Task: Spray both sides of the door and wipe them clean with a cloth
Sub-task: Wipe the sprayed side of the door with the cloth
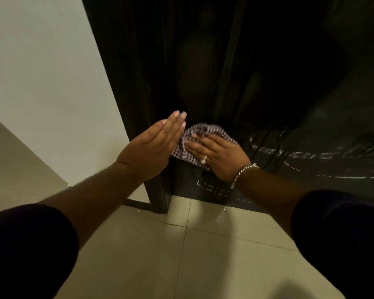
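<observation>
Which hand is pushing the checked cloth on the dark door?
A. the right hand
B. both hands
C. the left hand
A: the right hand, with ring and bracelet, lies flat on the checked cloth against the door; the left hand stays beside it, fingers straight.

The scene was dim and warm-toned. The door (257,72) was almost black, its detail lost, with wet streaks glinting low on the right. The wall (41,83) at left was brightest. Soft shadows lay on the near floor (181,255). Wide-angle bending curved the edges; the hands looked slightly soft.
</observation>
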